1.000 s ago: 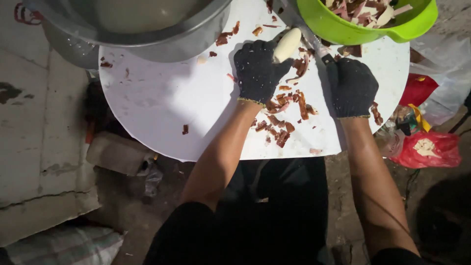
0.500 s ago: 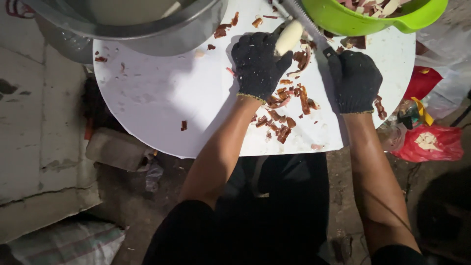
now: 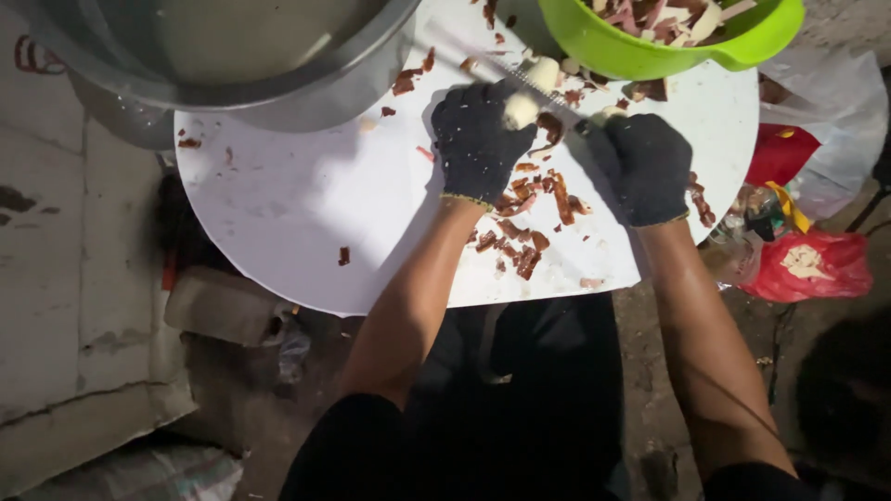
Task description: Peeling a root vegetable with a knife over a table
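Note:
Both my hands wear dark knit gloves over a round white board (image 3: 306, 213). My left hand (image 3: 475, 139) pins a pale peeled root vegetable (image 3: 522, 109) to the board. My right hand (image 3: 647, 165) grips the handle of a knife (image 3: 520, 76), whose blade runs up-left across the root between two pale pieces. A cut pale chunk (image 3: 544, 70) lies just beyond the blade. Reddish-brown peelings (image 3: 529, 243) are scattered below and between the hands.
A large metal basin (image 3: 232, 56) overlaps the board's top left. A lime green bowl (image 3: 742, 46) with cut pieces and peels sits at the top right. Red and white plastic bags (image 3: 803, 264) lie on the ground to the right. A grey concrete slab (image 3: 56, 278) borders the left.
The knife blade has come down across the root and a piece now lies separate beyond it. The view has shifted, so the board and both hands sit slightly higher in the frame.

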